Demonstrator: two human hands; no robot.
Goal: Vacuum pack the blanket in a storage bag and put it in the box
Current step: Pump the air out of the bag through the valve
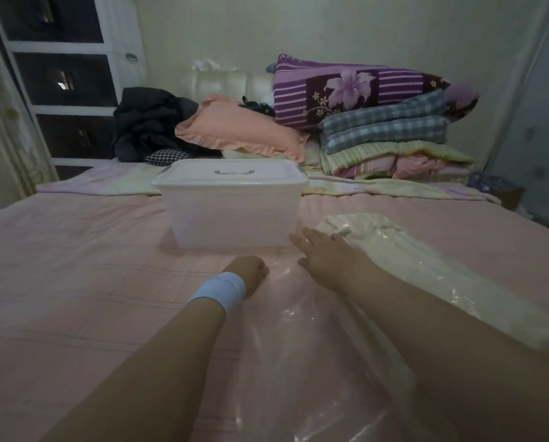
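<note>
Hands: two bare hands reach across a pink checked bed (75, 266). The right hand (322, 255) lies flat with fingers spread, gripping nothing. The left hand (251, 271), above a pale blue wristband (222, 290), is curled knuckles-down; whether it pinches the plastic cannot be told.
Bag: one clear, glossy plastic storage bag (298, 346) lies in front of the box, under both forearms.
Blanket: one cream, crumpled blanket (378, 237) sits inside the bag, just right of the box's near corner, under the right palm.
Box: one translucent white plastic box (231, 215) stands mid-bed with its one handled lid (231, 173) on and nothing showing inside.
Why so: the flat palm likely presses air out and holds the bundle down; the box waits close by, still closed, so packing comes first.
Behind the box: one peach frilled pillow (241, 129), one purple floral striped cushion (346, 90), one stack of folded plaid and striped bedding (388, 145), one heap of dark clothes (148, 122).
</note>
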